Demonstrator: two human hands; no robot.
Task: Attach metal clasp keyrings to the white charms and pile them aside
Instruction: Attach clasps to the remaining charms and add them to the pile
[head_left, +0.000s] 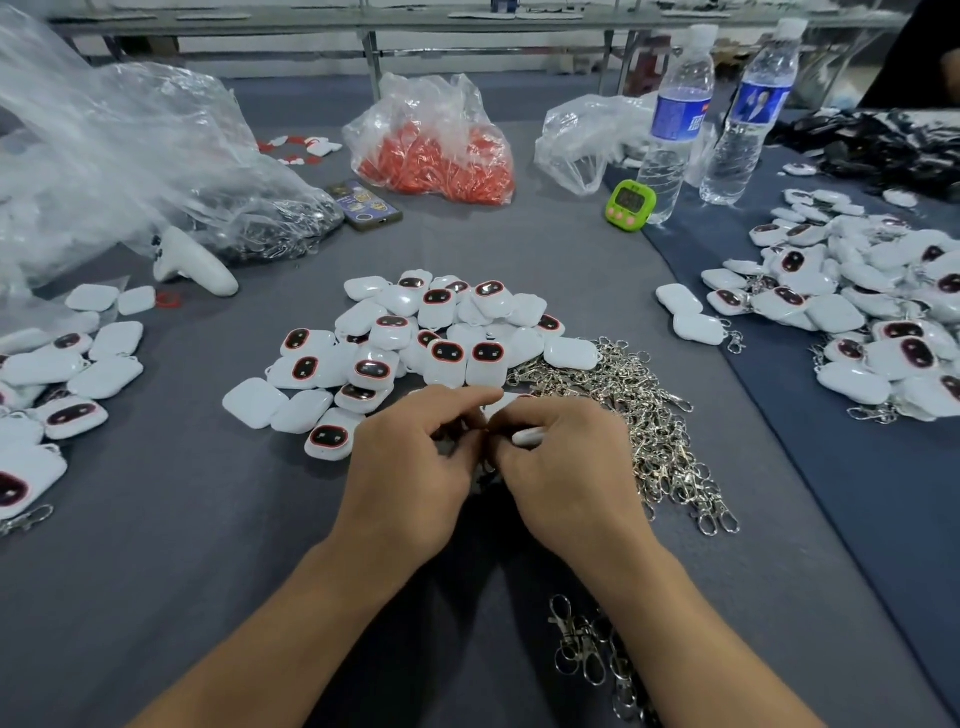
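My left hand (415, 462) and my right hand (566, 467) meet at the table's middle, fingers pinched together over one white charm (527, 436), whose edge shows in the right hand. A keyring between the fingers is mostly hidden. Just beyond lies a heap of loose white charms (415, 343) with red-rimmed dark faces. A pile of metal clasp keyrings (644, 415) spreads to the right of my hands, and a few more keyrings (587, 654) lie near my right forearm. Charms with clasps are piled at the left (57, 384) and at the right (857, 312).
The grey table (208, 519) carries clear plastic bags (130, 166), a bag of red parts (441, 156), a phone (363, 205), a white controller (192, 262), a green timer (630, 206) and two water bottles (675, 119). Another person's dark sleeve (930, 57) is at far right.
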